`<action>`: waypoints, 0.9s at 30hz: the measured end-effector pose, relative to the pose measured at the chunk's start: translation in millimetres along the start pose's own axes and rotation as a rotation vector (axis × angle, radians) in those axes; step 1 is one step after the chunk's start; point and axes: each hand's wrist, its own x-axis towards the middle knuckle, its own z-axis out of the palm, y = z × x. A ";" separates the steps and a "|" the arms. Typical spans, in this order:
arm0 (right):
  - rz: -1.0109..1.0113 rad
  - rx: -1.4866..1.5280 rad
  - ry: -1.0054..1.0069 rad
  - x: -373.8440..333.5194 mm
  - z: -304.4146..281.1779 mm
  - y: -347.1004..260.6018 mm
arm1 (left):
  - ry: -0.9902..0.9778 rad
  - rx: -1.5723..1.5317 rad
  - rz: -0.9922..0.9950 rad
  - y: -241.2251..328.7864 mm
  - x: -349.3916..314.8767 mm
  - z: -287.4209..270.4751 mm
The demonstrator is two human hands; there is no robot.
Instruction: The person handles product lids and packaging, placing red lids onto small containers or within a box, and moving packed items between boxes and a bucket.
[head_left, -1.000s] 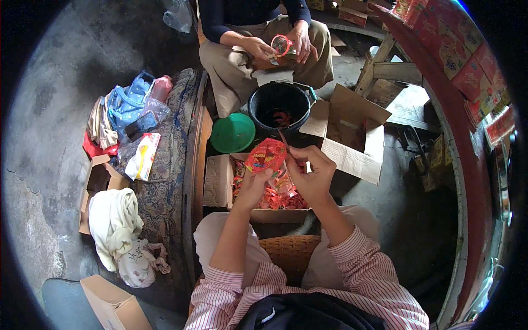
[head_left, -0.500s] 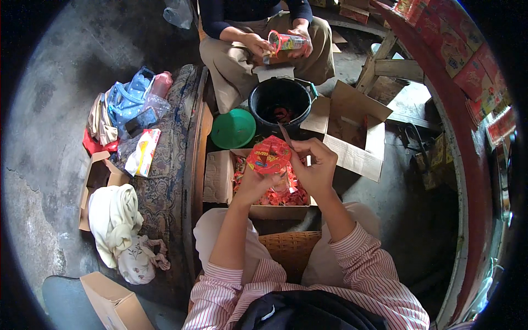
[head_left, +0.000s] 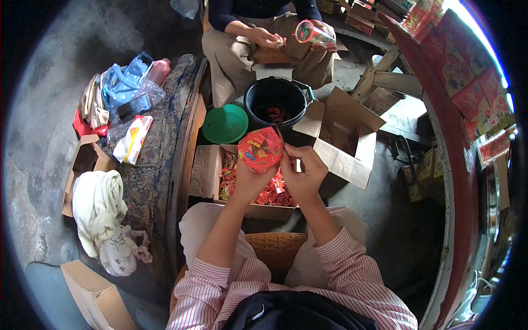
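My left hand [head_left: 250, 184] is wrapped round a cup with a red printed lid [head_left: 260, 149], the lid tilted up toward me. My right hand [head_left: 304, 171] is closed in a pinch at the lid's right edge. A thin dark sliver shows above its fingertips; I cannot make out what it is. Below both hands stands an open cardboard box [head_left: 206, 171] full of small red and multicoloured wrapped pieces [head_left: 280, 190].
Beyond the box are a green basin [head_left: 225, 124], a black bucket [head_left: 275, 88] and an open carton [head_left: 352, 115]. Opposite sits a person holding a clear red-rimmed container [head_left: 314, 34]. A patterned bench [head_left: 151, 165] runs along the left, with cloths and bags beside it.
The lid has turned to face me more, and my right hand has come down along its edge. The other person's hands have parted, the container now in one. The whole view has shifted slightly.
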 end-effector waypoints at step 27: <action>0.078 0.068 -0.209 7.5 -15.6 1.6 | -0.234 -0.121 -0.282 5.2 -1.8 -24.4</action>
